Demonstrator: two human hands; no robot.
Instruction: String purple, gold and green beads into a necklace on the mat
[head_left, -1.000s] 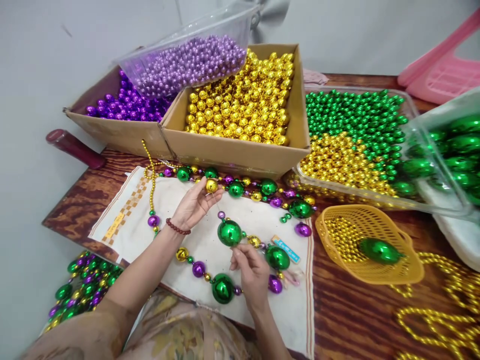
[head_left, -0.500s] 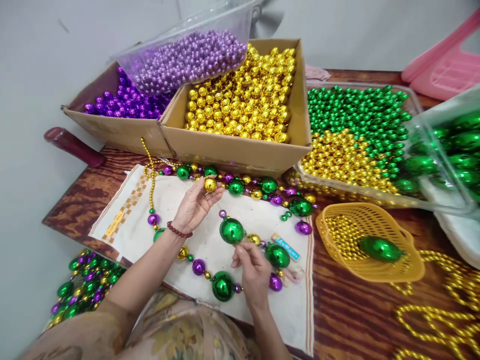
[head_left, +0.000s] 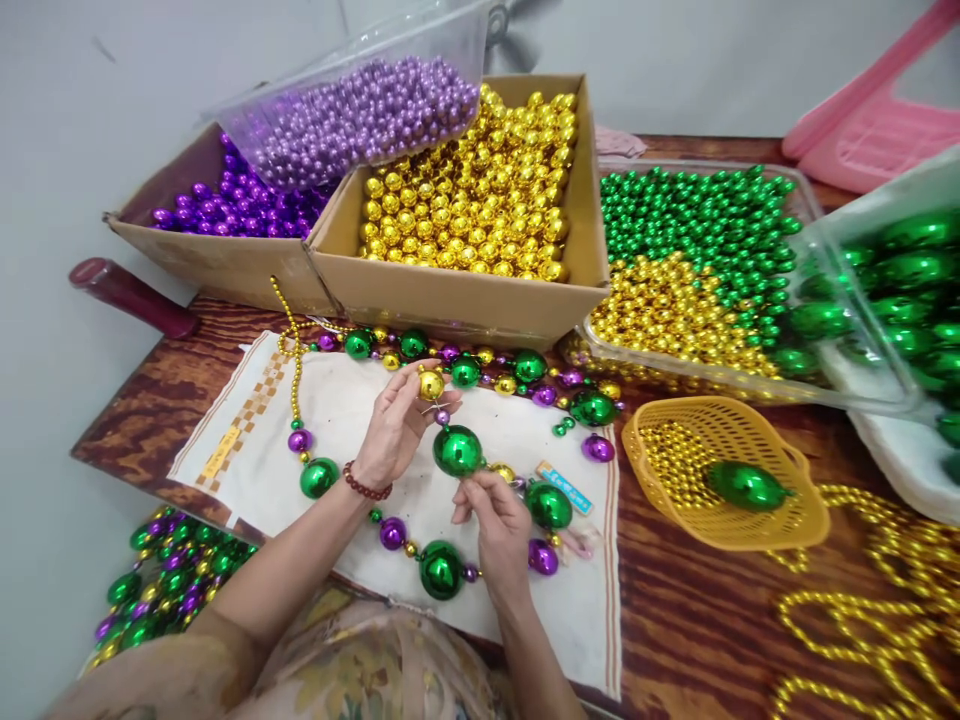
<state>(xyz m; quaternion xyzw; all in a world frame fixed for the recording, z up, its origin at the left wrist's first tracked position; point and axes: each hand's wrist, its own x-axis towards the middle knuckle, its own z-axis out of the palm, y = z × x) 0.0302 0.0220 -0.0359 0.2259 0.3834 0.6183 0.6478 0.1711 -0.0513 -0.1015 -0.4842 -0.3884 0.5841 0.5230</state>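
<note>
My left hand [head_left: 397, 420] pinches a shiny gold bead [head_left: 430, 384] between thumb and fingers, with a thin string at it. Just below hangs a small purple bead [head_left: 442, 417], then a large green bead [head_left: 457, 450]. My right hand [head_left: 495, 520] is closed at the lower edge of that green bead, thumb and forefinger together on the strand. The bead strand [head_left: 441, 570] of green, purple and gold runs on in a loop over the white towel [head_left: 337, 380]. A second bead strand [head_left: 466, 371] lies along the towel's far edge.
Behind stand cardboard boxes of gold beads [head_left: 465, 220] and purple beads [head_left: 247, 200], topped by a clear tub [head_left: 375, 110]. Right are a clear bin [head_left: 735, 385] of green and gold beads, a yellow basket [head_left: 780, 530] and gold chains [head_left: 847, 620]. A dark red cylinder [head_left: 135, 298] stands left.
The gold bead in my left hand and the purple and green beads have come close together, the string between them now short. The whole view has shifted slightly.
</note>
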